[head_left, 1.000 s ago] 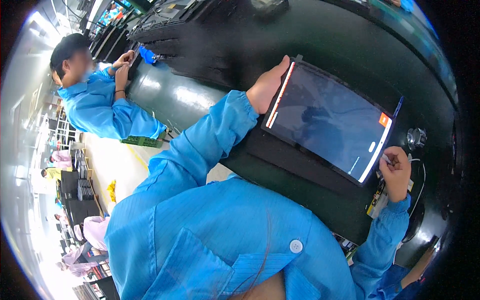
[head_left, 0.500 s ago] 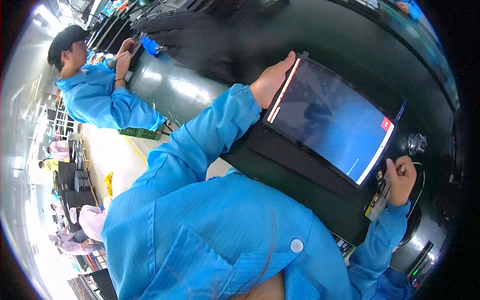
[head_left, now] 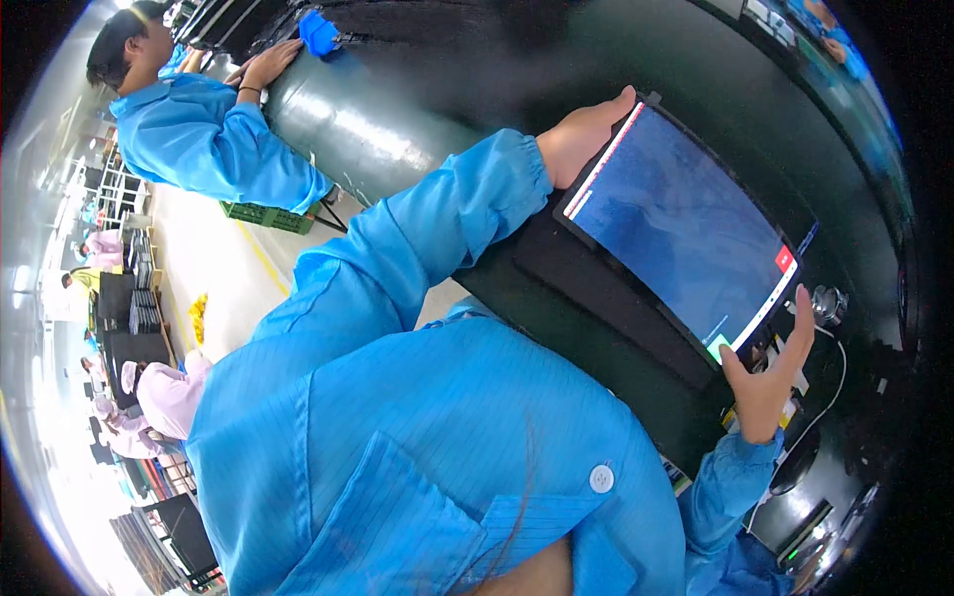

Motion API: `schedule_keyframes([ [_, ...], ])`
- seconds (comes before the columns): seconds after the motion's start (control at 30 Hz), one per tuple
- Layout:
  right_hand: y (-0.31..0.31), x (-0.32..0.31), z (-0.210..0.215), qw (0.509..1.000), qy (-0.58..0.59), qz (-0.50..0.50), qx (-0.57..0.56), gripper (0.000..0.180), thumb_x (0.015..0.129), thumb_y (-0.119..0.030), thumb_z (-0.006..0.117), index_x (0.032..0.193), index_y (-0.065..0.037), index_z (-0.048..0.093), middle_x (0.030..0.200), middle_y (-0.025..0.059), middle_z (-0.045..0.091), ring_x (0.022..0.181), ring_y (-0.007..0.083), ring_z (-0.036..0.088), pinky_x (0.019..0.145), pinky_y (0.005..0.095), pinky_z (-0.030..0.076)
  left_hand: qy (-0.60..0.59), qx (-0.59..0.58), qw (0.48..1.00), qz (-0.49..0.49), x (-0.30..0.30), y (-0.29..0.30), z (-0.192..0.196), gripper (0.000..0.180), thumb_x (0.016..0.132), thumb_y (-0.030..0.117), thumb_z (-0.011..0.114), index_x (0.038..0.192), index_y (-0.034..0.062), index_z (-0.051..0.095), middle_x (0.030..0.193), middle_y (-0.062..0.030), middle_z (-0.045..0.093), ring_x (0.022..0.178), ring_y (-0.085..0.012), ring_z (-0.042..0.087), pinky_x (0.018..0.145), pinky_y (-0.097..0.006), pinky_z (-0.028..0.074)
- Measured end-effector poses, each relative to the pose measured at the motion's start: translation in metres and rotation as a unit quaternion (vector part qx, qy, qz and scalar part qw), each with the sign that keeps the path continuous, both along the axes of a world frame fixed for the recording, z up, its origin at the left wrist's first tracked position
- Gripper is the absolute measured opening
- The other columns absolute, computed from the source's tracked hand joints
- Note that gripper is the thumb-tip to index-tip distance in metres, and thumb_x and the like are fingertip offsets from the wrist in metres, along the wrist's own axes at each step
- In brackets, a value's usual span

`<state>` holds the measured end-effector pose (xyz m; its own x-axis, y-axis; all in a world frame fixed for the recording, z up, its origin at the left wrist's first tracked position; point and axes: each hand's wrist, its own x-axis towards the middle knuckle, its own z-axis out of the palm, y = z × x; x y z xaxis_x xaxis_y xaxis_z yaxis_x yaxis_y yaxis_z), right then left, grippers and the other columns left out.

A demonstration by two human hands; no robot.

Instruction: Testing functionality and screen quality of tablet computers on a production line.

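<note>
A lit display panel (head_left: pixel 686 223) with a thin black frame sits tilted over the dark bench. Its picture is blue, with a red patch and a small green patch along the right edge. My left hand (head_left: pixel 584 141) grips the panel's far left edge, thumb along the frame and the other fingers hidden beneath. At the panel's right end my right hand (head_left: pixel 767 382) has thumb and forefinger spread wide. The thumb tip is at the near right corner by the green patch; whether it touches I cannot tell. A dark pad (head_left: pixel 606 308) lies under the panel's near side.
Right of the panel are a clear round object (head_left: pixel 828 305) and a white cable (head_left: pixel 840 382). A co-worker in a blue smock (head_left: pixel 214 139) works at the bench on the left, near a blue object (head_left: pixel 319 34). A green crate (head_left: pixel 266 217) stands below on the floor.
My right hand has opened from a loose curl and moved left to the panel's corner. The screen has turned a brighter blue, and a green patch now shows there. My left hand keeps its hold.
</note>
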<state>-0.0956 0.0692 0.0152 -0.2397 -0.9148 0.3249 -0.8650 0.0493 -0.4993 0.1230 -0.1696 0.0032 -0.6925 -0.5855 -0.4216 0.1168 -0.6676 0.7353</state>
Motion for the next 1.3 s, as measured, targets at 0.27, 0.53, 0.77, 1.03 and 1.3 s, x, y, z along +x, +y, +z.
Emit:
schedule_keyframes([
  [0.27,0.043,-0.080,-0.006,0.930,-0.320,-0.164,0.075,0.027,0.082,-0.010,0.057,0.106,0.001,0.053,0.097,0.0067,0.056,0.085,0.0127,0.053,0.076,0.0238,0.042,-0.006,0.015,1.000,0.009,-0.001,0.003,0.005,0.051,0.089,0.048,0.036,0.097,0.0025,0.057,0.095,-0.0135,0.062,0.078,-0.0205,0.060,0.078,-0.035,0.049],
  [0.53,0.045,-0.133,-0.026,0.953,-0.184,-0.173,0.165,0.019,0.080,-0.014,0.060,0.091,0.001,0.060,0.085,0.0049,0.059,0.076,0.0111,0.053,0.068,0.0229,0.042,-0.003,-0.003,1.000,0.007,0.001,-0.001,-0.001,0.053,0.090,0.048,0.033,0.103,0.0011,0.055,0.103,-0.0161,0.059,0.087,-0.0233,0.059,0.084,-0.035,0.045],
  [0.77,0.043,-0.136,-0.024,0.972,-0.118,-0.110,0.174,0.013,0.073,-0.008,0.063,0.083,0.002,0.063,0.089,0.0084,0.058,0.079,0.0154,0.055,0.068,0.0248,0.043,-0.055,-0.053,0.997,0.015,0.001,0.010,0.013,0.053,0.091,0.048,0.029,0.109,0.0026,0.050,0.114,-0.0176,0.053,0.100,-0.0252,0.054,0.091,-0.037,0.039],
  [1.03,0.037,-0.137,-0.017,0.960,-0.137,-0.107,0.218,0.012,0.072,-0.006,0.063,0.078,0.004,0.063,0.085,0.0082,0.058,0.075,0.0152,0.054,0.067,0.0250,0.042,-0.041,-0.070,0.997,0.010,0.002,0.005,0.003,0.053,0.090,0.048,0.030,0.110,0.0027,0.050,0.113,-0.0175,0.054,0.099,-0.0257,0.054,0.089,-0.037,0.040],
  [1.3,0.046,-0.092,-0.018,0.977,-0.110,-0.090,0.158,0.031,0.067,-0.006,0.067,0.094,-0.004,0.051,0.077,0.0028,0.051,0.069,0.0127,0.047,0.063,0.0257,0.040,-0.051,-0.008,0.998,0.047,0.001,-0.010,-0.016,0.049,0.088,0.047,0.041,0.101,0.0031,0.056,0.096,-0.0116,0.062,0.082,-0.0233,0.059,0.078,-0.036,0.047],
])
